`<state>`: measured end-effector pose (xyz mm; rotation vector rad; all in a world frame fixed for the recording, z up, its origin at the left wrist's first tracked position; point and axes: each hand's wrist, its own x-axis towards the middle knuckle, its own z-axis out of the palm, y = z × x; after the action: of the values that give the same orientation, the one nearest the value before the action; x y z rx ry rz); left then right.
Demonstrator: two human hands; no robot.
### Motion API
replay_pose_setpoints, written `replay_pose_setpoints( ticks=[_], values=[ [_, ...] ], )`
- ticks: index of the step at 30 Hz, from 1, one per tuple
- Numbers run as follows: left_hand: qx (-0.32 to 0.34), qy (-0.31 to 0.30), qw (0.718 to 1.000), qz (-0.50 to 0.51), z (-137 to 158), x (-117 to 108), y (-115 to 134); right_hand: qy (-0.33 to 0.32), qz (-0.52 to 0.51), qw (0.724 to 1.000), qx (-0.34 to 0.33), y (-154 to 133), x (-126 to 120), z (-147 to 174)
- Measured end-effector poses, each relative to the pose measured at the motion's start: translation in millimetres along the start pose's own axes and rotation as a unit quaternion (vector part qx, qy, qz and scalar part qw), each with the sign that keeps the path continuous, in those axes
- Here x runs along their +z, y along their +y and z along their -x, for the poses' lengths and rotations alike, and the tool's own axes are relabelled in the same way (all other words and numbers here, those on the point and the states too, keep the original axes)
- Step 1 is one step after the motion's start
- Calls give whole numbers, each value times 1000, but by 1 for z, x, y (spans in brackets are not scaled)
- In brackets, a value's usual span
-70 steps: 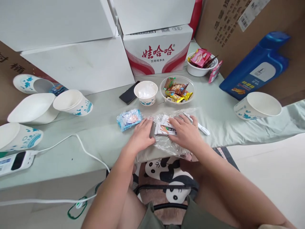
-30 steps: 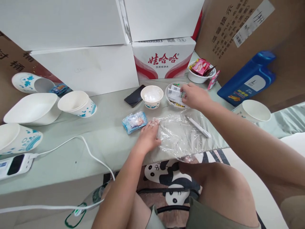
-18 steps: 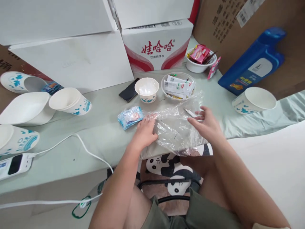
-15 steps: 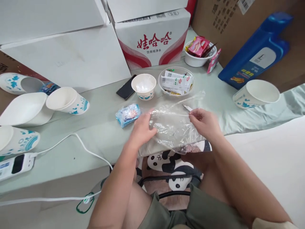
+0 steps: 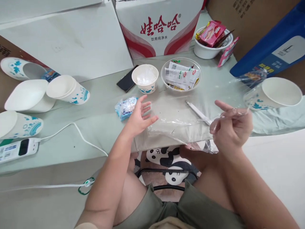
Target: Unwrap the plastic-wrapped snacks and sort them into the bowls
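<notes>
A clear plastic bag [image 5: 173,123] spreads across the front of the table and stretches up to the right. My right hand [image 5: 232,127] pinches it between thumb and fingers, with the index finger pointing out. My left hand [image 5: 141,116] hovers with fingers spread and holds nothing, beside a blue wrapped packet [image 5: 126,107]. Between the hands a white pen [image 5: 199,113] lies slantwise, its near end close to my right hand. Behind are a paper bowl [image 5: 145,79] with clear plastic inside and a clear bowl [image 5: 164,71] of white sachets.
A black phone [image 5: 127,81] lies behind the paper bowl. Paper cups [image 5: 79,92], a white power strip [image 5: 21,149] and its cable are at left. A paper tub [image 5: 281,93] and a large blue bottle [image 5: 271,47] stand at right. Boxes [image 5: 162,35] line the back.
My right hand has moved right and up, pulling the bag with it and uncovering more of the pen. My left hand has opened and come off the bag.
</notes>
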<state>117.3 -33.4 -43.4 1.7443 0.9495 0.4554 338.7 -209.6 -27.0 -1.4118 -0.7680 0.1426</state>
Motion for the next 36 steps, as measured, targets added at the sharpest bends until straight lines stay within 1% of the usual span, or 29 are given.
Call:
replay_pose_setpoints(
  ticks=[2, 4, 6, 7, 8, 10, 12, 13, 14, 15, 17, 18, 19, 20, 21, 23, 25, 27, 29, 30, 33, 34, 35, 36],
  values=[
    [-45, -15, 999, 18, 2, 4, 7, 19, -55, 998, 38, -1, 2, -4],
    [-95, -31, 994, 49, 2, 7, 11, 31, -90, 993, 69, 0, 4, -8],
    [-121, -34, 988, 86, 1, 7, 14, 44, -107, 989, 93, 3, 4, -11],
    [-113, -18, 988, 103, 0, 7, 15, 52, -110, 987, 103, 4, 4, -12],
    [-90, 12, 989, 119, -1, 7, 16, 57, -110, 986, 112, 5, 3, -13],
    [-14, 99, 983, 156, -3, 4, 16, 60, -109, 984, 129, 6, 2, -13],
    [53, 171, 962, 205, -4, 2, 16, 57, -113, 981, 144, 5, 2, -14],
    [68, 187, 952, 232, -4, 0, 16, 57, -116, 980, 149, 5, 2, -14],
    [68, 184, 946, 259, -4, -1, 16, 57, -120, 980, 150, 4, 3, -14],
    [58, 161, 944, 283, -3, -1, 15, 60, -123, 979, 151, 3, 4, -14],
    [12, 70, 952, 299, -1, 0, 14, 62, -128, 977, 156, 2, 6, -14],
    [-16, 21, 959, 284, 0, 1, 14, 60, -130, 977, 160, 2, 7, -14],
    [-42, -15, 965, 258, 1, 3, 14, 56, -130, 976, 164, 3, 8, -13],
    [-64, -33, 971, 228, 2, 4, 14, 49, -128, 977, 165, 4, 8, -13],
    [-80, -33, 976, 200, 3, 5, 15, 40, -122, 979, 161, 5, 8, -12],
    [-94, 1, 981, 168, 4, 6, 17, 25, -107, 985, 132, 9, 7, -10],
    [-89, 26, 983, 157, 4, 2, 19, 18, -99, 991, 84, 13, 5, -9],
    [-91, 26, 982, 162, 6, -4, 20, 19, -104, 994, 27, 16, 3, -8],
    [-111, 2, 977, 184, 8, -12, 20, 16, -114, 993, -15, 18, 2, -8],
    [-123, -23, 972, 196, 9, -15, 20, 10, -117, 993, -22, 18, 2, -8],
    [-132, -108, 962, 212, 12, -19, 20, -16, -112, 994, -3, 19, 2, -8],
    [-126, -122, 962, 207, 13, -18, 20, -29, -103, 994, 4, 20, 1, -8],
    [-118, -123, 965, 198, 13, -17, 20, -44, -89, 995, 5, 20, 1, -8],
    [-111, -109, 970, 190, 12, -16, 20, -57, -71, 996, -3, 21, -1, -8]
  ],
)
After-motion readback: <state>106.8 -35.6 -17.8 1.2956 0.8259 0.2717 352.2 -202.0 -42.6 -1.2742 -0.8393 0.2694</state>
